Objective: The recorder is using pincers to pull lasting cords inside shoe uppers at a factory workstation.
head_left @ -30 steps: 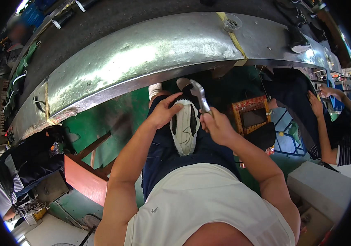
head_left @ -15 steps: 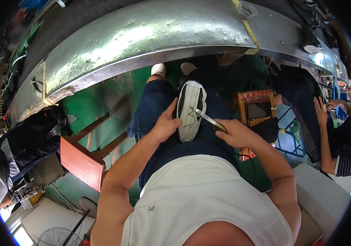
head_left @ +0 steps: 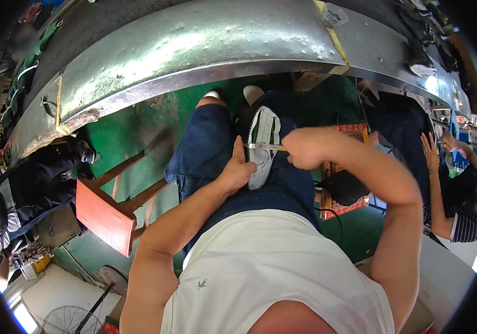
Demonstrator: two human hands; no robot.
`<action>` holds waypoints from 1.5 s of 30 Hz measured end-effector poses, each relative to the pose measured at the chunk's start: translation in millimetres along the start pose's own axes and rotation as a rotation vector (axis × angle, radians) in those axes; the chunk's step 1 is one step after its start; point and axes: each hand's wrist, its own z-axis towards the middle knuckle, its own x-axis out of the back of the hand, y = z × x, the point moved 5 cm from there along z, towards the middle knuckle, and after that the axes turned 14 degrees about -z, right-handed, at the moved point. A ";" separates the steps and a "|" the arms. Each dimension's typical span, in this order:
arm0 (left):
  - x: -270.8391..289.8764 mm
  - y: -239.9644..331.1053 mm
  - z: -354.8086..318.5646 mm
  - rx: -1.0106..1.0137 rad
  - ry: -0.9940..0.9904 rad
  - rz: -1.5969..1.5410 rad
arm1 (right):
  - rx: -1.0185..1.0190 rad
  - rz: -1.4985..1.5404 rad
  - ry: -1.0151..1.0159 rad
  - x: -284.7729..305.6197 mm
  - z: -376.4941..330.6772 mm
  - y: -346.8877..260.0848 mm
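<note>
A shoe upper point(head_left: 265, 125) lies bottom up over my lap, its pale underside facing me and a dark band along its edge. My left hand point(head_left: 237, 171) grips it from the left, the thumb pressed on the near part of the underside. My right hand point(head_left: 303, 149) is closed round a metal tool point(head_left: 266, 147) that looks like pincers. Its bright head lies across the middle of the underside, close to my left fingers. The handle is mostly hidden inside my right fist.
A metal-covered bench point(head_left: 194, 53) crosses ahead, with a clear plastic cup point(head_left: 333, 15) on it. Left stands a reddish wooden stool point(head_left: 105, 217). To the right are a patterned seat point(head_left: 353, 209) and a co-worker's arm point(head_left: 436, 183). A fan point(head_left: 71, 320) is at the lower left.
My right elbow has swung up and out. The tool has turned from slanted to nearly level across the shoe upper. My left hand has shifted slightly right, still holding it.
</note>
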 end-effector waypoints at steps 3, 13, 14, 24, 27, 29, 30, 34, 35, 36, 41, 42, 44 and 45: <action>-1.1 10.8 -5.8 0.034 0.027 -0.327 | 0.057 0.032 0.127 4.1 7.6 2.0; 37.6 -32.5 54.0 0.036 0.452 -0.347 | 0.090 0.499 0.787 -69.5 59.7 3.6; 40.5 -42.4 62.1 0.031 0.451 -0.349 | 0.091 0.494 0.788 -76.3 61.7 -2.1; 26.8 -6.4 38.3 -0.395 0.491 0.451 | -0.132 0.191 1.091 -62.0 38.4 19.8; 20.3 5.2 27.8 -0.477 0.427 0.510 | -0.233 0.325 0.764 -60.3 48.5 23.0; 17.2 6.8 24.6 -0.457 0.372 0.528 | -0.234 0.389 0.831 -82.4 60.5 29.2; 11.5 9.6 21.5 -0.579 0.304 0.652 | -0.231 0.457 0.893 -86.7 59.5 31.8; -4.6 21.4 13.5 -0.516 0.120 0.945 | -0.195 0.532 0.594 -93.5 56.7 55.4; -3.8 24.5 13.7 -0.515 0.107 0.944 | -0.060 0.866 0.385 -98.0 59.4 60.8; -0.9 26.6 17.0 -0.504 0.092 0.921 | 0.084 1.184 0.161 -102.9 57.9 61.4; -0.6 25.0 22.6 -0.442 0.035 0.964 | -0.039 0.883 0.598 -69.6 27.6 60.4; -6.1 28.6 18.9 -0.404 -0.019 0.962 | -0.047 0.893 0.597 -76.0 40.5 50.0; -9.0 37.7 17.7 -0.377 -0.078 0.964 | -0.050 0.844 0.867 -68.5 55.4 41.6; -8.2 36.6 12.1 -0.341 -0.123 1.014 | -0.056 0.849 0.871 -69.1 55.4 42.2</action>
